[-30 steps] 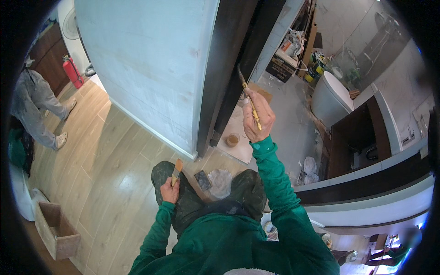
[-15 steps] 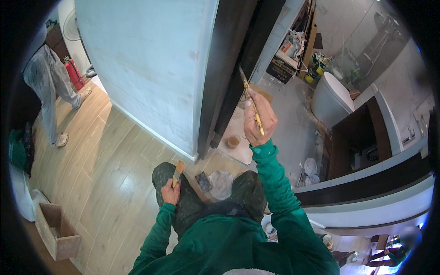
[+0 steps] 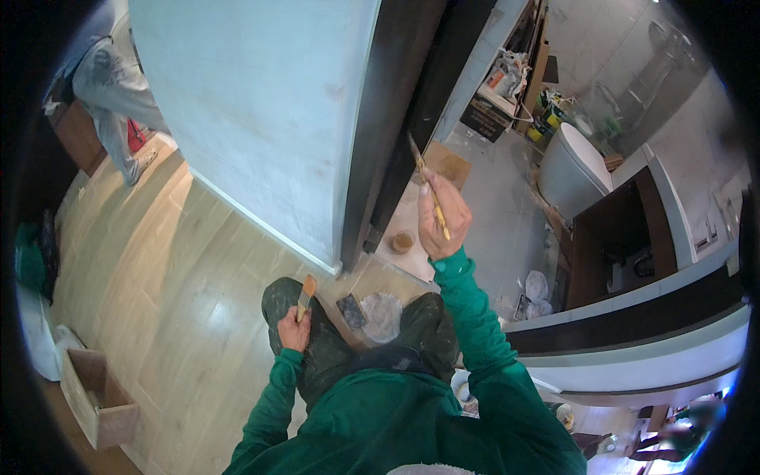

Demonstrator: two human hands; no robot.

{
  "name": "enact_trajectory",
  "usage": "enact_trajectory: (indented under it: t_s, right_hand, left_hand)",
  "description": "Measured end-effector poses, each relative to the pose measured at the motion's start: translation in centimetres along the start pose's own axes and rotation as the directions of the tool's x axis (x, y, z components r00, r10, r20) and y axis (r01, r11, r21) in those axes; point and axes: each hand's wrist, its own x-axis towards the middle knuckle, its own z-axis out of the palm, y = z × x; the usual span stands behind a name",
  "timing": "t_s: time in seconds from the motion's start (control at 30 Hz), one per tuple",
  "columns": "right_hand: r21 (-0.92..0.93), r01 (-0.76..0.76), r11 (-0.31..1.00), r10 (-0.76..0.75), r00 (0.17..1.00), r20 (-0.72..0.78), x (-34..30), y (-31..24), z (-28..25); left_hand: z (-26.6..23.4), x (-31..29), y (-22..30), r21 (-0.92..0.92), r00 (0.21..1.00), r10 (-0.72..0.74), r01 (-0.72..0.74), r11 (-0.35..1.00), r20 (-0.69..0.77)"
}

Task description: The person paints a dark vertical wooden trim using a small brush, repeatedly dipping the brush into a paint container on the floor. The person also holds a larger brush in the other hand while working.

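Observation:
My right hand [image 3: 445,218] grips a thin paintbrush [image 3: 428,184] with a worn yellow handle. Its tip meets the dark door frame [image 3: 393,134], or comes very close to it. Resting on my left thigh, my left hand [image 3: 294,331] is closed round the handle of a wider flat paintbrush [image 3: 305,294], bristles pointing up. Between my knees a whitish, plastic-like round thing [image 3: 381,317] lies beside a dark flat piece [image 3: 351,312]. A small cup [image 3: 402,242] of brownish stuff stands on a pale sheet past the frame.
A white wall [image 3: 253,119] borders the frame on the left. Beyond the doorway are a toilet [image 3: 578,168], a dark vanity cabinet [image 3: 621,237] and stacked boxes [image 3: 487,117]. A wooden drawer [image 3: 99,400] lies at lower left. Another person [image 3: 115,95] stands at far left.
My right hand has moved slightly down and left along the frame with the thin brush. The person at far left has stepped toward the wall. My left hand stays put.

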Motion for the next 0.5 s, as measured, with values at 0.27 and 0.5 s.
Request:
enact_trajectory:
  t_s: [0.27,0.5]
  right_hand:
    - [-0.002,-0.185,0.983,0.183,0.97,0.161,-5.8,-1.0,-1.4]
    - [-0.041,0.018,0.999,-0.014,0.996,0.093,-2.0,0.3,0.6]
  left_hand:
    - [-0.2,-0.2,0.3,-0.035,1.0,-0.011,0.011,0.999,-0.003]
    - [-0.2,-0.2,0.7,-0.049,0.998,-0.068,0.068,0.997,0.0]
